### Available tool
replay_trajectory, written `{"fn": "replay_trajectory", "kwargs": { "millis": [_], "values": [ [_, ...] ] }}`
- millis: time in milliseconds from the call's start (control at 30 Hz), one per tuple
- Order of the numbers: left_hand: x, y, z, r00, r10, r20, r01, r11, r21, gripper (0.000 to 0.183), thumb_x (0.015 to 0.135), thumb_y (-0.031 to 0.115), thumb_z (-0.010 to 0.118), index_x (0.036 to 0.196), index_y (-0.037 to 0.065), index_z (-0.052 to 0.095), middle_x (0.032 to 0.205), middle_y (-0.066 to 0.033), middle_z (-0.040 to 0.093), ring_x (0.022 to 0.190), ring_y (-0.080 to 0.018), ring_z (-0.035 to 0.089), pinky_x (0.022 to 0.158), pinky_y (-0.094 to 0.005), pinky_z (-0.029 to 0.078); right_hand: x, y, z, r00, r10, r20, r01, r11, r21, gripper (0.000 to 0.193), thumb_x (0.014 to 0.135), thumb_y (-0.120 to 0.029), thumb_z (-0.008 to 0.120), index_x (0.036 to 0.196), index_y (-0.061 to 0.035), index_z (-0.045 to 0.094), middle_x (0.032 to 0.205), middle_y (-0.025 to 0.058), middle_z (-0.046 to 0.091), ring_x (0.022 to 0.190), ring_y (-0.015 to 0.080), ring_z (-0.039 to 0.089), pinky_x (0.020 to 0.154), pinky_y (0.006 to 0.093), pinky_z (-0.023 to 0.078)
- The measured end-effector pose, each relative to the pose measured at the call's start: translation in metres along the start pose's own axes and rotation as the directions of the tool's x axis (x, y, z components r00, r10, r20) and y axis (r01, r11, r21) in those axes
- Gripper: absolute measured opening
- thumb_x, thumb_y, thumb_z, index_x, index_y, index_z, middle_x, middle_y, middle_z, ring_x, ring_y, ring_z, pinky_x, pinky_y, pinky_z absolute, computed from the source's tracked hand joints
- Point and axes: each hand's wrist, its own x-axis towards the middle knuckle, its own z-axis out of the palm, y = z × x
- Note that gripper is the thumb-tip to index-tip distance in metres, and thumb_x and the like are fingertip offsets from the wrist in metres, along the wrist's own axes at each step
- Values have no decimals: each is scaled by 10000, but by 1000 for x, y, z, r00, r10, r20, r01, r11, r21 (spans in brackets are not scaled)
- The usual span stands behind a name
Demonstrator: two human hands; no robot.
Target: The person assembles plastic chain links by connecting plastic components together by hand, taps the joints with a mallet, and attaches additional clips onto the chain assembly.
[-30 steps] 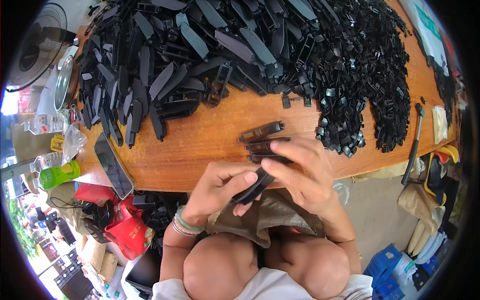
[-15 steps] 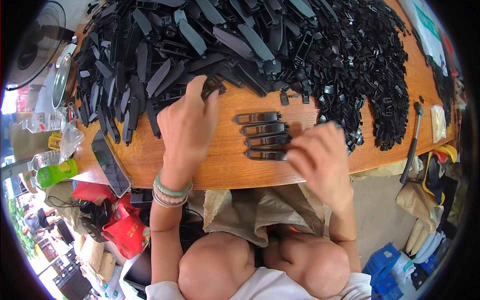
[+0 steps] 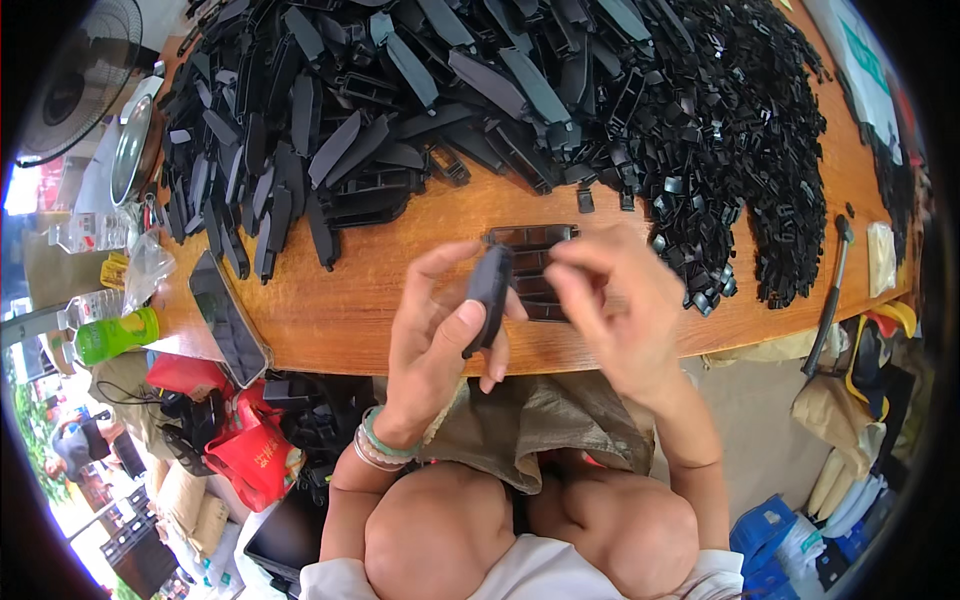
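Black casing [image 3: 489, 297] is sitting clamped in my left hand [image 3: 428, 328]! My right hand [image 3: 632, 312] is hovering near the lined-up casings [image 3: 535, 283], its grip impossible to tell.

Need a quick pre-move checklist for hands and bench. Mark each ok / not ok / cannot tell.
1. Left hand has hold of a long black piece: ok, gripped tilted above the table.
2. Right hand carries a small part: cannot tell, the grip is blurred.
3. Row of black pieces fully visible: not ok, the hands cover part of it.
4. Phone clear of both hands: ok, at the table's left.
5. Hammer fully on the table: not ok, its handle juts past the edge.
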Motion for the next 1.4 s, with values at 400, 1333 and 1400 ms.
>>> {"fn": "replay_trajectory", "kwargs": {
  "millis": [400,1333,1400],
  "values": [
    [-5,-16,15,996,-58,73,52,995,87,535,1062,201,435,1508,-58,290,1078,-140,597,724,-177,630,601,-280,538,-19,4,11,978,-162,-128,155,986,-60,269,752,41,775,997,61,666,841,139,654,671,249,655,559,325,537],
    [-6,5,3,848,-485,216,493,870,16,379,1060,238,447,1260,-46,598,811,-58,613,573,-86,537,479,-209,413,-33,-3,-21,934,-333,128,355,905,-235,383,705,-90,736,1081,-18,711,997,108,617,834,260,634,647,338,490],
    [-8,9,-3,974,-196,111,134,900,414,273,1028,189,510,1089,-34,655,786,-73,629,581,-107,567,508,-252,444,-41,-8,-31,917,-334,219,380,898,-221,359,703,-108,757,1044,-10,707,1028,113,603,870,269,617,683,363,473]
  ]
}}
